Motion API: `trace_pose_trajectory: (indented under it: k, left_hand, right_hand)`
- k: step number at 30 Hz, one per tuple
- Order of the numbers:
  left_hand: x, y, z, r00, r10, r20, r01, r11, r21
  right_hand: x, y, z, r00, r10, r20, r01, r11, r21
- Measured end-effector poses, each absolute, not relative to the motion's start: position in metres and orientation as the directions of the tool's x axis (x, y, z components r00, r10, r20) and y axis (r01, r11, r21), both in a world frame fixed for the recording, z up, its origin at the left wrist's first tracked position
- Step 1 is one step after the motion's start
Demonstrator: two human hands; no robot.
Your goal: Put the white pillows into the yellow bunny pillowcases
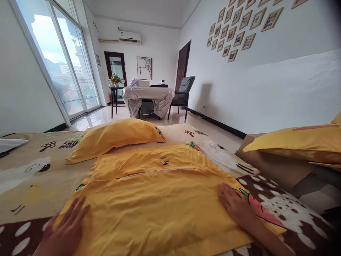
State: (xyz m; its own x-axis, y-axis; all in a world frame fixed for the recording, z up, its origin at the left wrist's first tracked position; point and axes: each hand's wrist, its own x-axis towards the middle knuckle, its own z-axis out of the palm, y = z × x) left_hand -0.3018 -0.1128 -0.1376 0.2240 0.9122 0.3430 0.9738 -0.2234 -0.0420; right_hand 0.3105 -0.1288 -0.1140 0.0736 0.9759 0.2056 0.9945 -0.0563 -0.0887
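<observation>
A yellow pillowcase (149, 206) lies spread out before me, lightly wrinkled, with a slit-like opening running across its upper part and a strawberry or carrot print at its right side. On its left edge rests my left hand (66, 225), fingers spread and palm down. My right hand (236, 204) lies flat near the right edge, beside the pink print. Neither hand grips anything. Just beyond the pillowcase sits a plump yellow pillow (119, 137).
A patterned cream and brown blanket (32, 185) lies underneath everything. At the right, another yellow pillow (295, 142) rests on a cardboard box (279, 170). Farther off stand a covered table (147, 93) and a black chair (183, 94). Glass doors are on the left.
</observation>
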Motion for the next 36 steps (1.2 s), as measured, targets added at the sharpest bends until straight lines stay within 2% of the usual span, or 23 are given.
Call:
trace_pose_trajectory:
  k: [2, 4, 7, 9, 12, 14, 16, 19, 23, 27, 30, 34, 36]
  left_hand:
    - [-0.263, -0.12, -0.13, 0.383, 0.871, 0.309, 0.923, -0.377, -0.081]
    - [-0.215, -0.123, -0.119, 0.541, 0.799, 0.264, 0.839, -0.536, -0.096]
    - [-0.149, -0.118, -0.098, 0.643, 0.75, 0.153, 0.759, -0.651, 0.003]
    - [-0.121, -0.108, -0.083, 0.64, 0.764, 0.081, 0.755, -0.645, 0.114]
    - [-0.111, -0.089, -0.073, 0.608, 0.792, 0.054, 0.756, -0.599, 0.264]
    - [-0.119, -0.078, -0.078, 0.577, 0.809, 0.115, 0.754, -0.581, 0.307]
    - [-0.131, -0.073, -0.09, 0.525, 0.818, 0.235, 0.761, -0.574, 0.3]
    - [-0.146, -0.079, -0.107, 0.497, 0.771, 0.398, 0.766, -0.605, 0.218]
    - [-0.153, -0.093, -0.112, 0.577, 0.671, 0.466, 0.743, -0.668, 0.042]
    - [-0.155, -0.099, -0.104, 0.599, 0.63, 0.495, 0.731, -0.682, -0.015]
    - [-0.157, -0.101, -0.101, 0.597, 0.636, 0.489, 0.736, -0.676, -0.019]
    - [-0.159, -0.104, -0.102, 0.607, 0.661, 0.441, 0.751, -0.659, -0.047]
    - [-0.161, -0.105, -0.105, 0.606, 0.675, 0.42, 0.758, -0.651, -0.048]
  right_hand:
    - [0.264, -0.129, -0.104, -0.024, 0.995, 0.095, 0.975, 0.045, -0.218]
    - [0.21, -0.132, -0.092, -0.229, 0.973, 0.04, 0.927, 0.231, -0.296]
    - [0.133, -0.136, -0.082, -0.509, 0.861, 0.012, 0.806, 0.481, -0.346]
    - [0.09, -0.135, -0.084, -0.653, 0.752, 0.089, 0.692, 0.64, -0.332]
    - [0.042, -0.128, -0.1, -0.743, 0.631, 0.221, 0.602, 0.775, -0.19]
    - [0.025, -0.124, -0.11, -0.788, 0.56, 0.255, 0.547, 0.828, -0.127]
    - [0.022, -0.122, -0.114, -0.804, 0.52, 0.288, 0.496, 0.854, -0.155]
    - [0.042, -0.124, -0.104, -0.743, 0.61, 0.277, 0.544, 0.791, -0.281]
    - [0.086, -0.123, -0.089, -0.598, 0.795, 0.1, 0.724, 0.589, -0.358]
    - [0.134, -0.117, -0.096, -0.384, 0.92, 0.075, 0.866, 0.387, -0.315]
    - [0.182, -0.116, -0.11, -0.215, 0.973, 0.087, 0.946, 0.23, -0.227]
    - [0.27, -0.123, -0.131, -0.032, 0.977, 0.21, 0.991, 0.058, -0.122]
    - [0.314, -0.126, -0.139, 0.003, 0.964, 0.266, 0.996, 0.02, -0.083]
